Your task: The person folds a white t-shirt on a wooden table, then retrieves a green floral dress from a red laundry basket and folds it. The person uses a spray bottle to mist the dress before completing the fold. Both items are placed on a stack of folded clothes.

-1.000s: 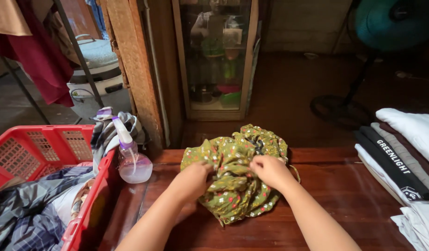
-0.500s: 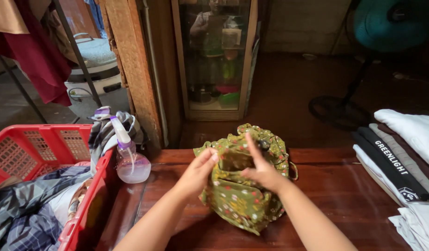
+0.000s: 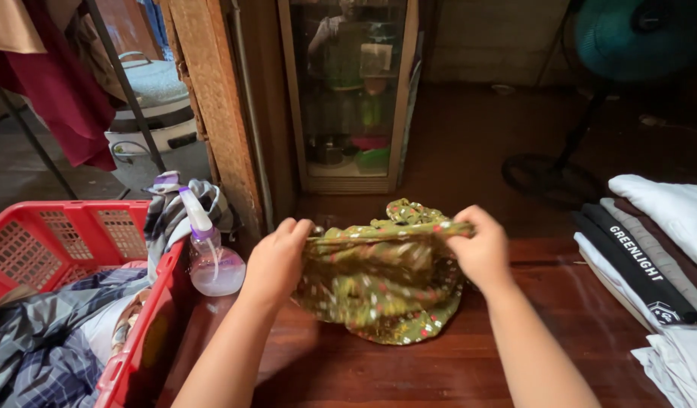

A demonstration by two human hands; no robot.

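Note:
A green floral garment (image 3: 382,279) hangs over the middle of the dark wooden table (image 3: 439,370), stretched between both hands. My left hand (image 3: 276,261) grips its upper edge on the left side. My right hand (image 3: 480,249) grips the same edge on the right. The cloth's lower part bunches on the tabletop, and more of it is crumpled behind the stretched edge.
A red plastic basket (image 3: 42,242) holding plaid clothes stands at the left. A spray bottle (image 3: 211,261) with purple liquid sits beside it. Folded clothes (image 3: 654,249) are stacked at the right edge. Beyond are a glass cabinet (image 3: 348,98) and a standing fan (image 3: 628,38).
My hands have moved apart from the middle of the bundle to its sides, pulling the garment's upper edge taut and lifting it off the table.

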